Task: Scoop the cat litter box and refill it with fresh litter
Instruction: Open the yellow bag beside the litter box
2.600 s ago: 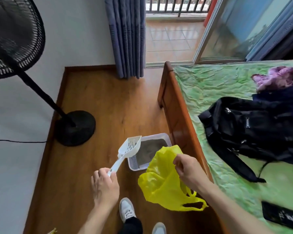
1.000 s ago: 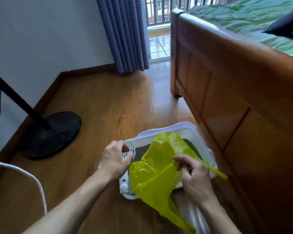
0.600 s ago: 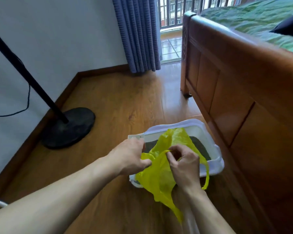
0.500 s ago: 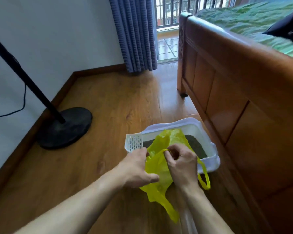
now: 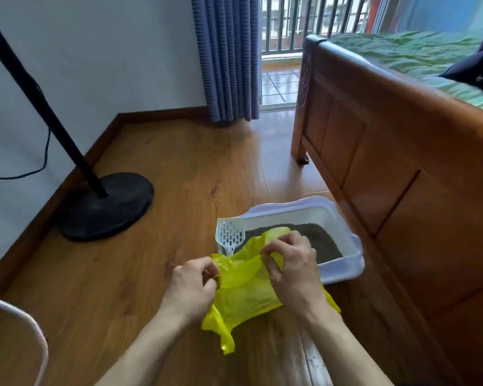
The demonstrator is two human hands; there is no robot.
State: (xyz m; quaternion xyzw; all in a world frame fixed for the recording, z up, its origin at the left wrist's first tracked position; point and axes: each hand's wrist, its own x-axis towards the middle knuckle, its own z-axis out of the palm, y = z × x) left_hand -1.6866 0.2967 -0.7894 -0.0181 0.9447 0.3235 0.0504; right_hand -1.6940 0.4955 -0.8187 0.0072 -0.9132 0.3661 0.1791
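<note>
A white litter box (image 5: 343, 263) holding dark grey litter (image 5: 321, 240) sits on the wooden floor beside the bed frame. A white slotted scoop (image 5: 230, 235) leans against the box's near left corner, its handle partly hidden behind a yellow plastic bag (image 5: 246, 288). Both hands hold that bag just in front of the box. My left hand (image 5: 191, 288) pinches the bag's left edge. My right hand (image 5: 292, 268) grips its upper right edge, fingers curled into the plastic. The bag's lower part hangs down toward the floor.
A tall wooden bed frame (image 5: 379, 151) runs along the right, close to the box. A black fan base (image 5: 103, 204) with its pole stands on the floor at the left. A white curved tube (image 5: 25, 327) shows at the lower left. Blue curtains (image 5: 226, 57) hang at the back.
The scoop has left my left hand and now leans on the box's corner. Both hands have taken the yellow bag and are pulling its edges apart in front of the box.
</note>
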